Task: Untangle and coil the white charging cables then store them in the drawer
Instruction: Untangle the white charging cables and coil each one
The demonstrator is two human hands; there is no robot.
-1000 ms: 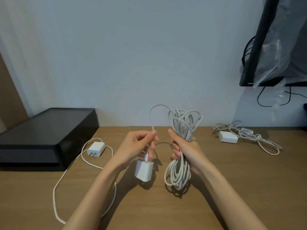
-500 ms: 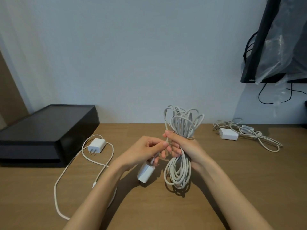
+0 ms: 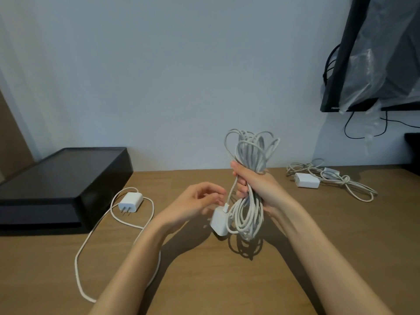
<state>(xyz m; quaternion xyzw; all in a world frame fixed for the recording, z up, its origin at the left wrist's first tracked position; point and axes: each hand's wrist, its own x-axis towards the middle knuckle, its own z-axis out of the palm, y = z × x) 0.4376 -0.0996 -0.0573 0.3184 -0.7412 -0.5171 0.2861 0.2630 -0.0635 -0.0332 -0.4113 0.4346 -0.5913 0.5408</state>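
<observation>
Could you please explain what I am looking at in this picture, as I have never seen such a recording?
There is no machine: a person wears one wide-angle camera on the head, looking forward and down, so you see their two bare hands. The right hand grips a coiled bundle of white charging cable upright above the brown wooden table; a white square charger block hangs from it. The left hand hovers beside that block, fingers loosely curled; blur hides whether it touches. On the table lie a loose white cable with a pronged white plug, a knotted white cable with its adapter, and a flat black box.
</observation>
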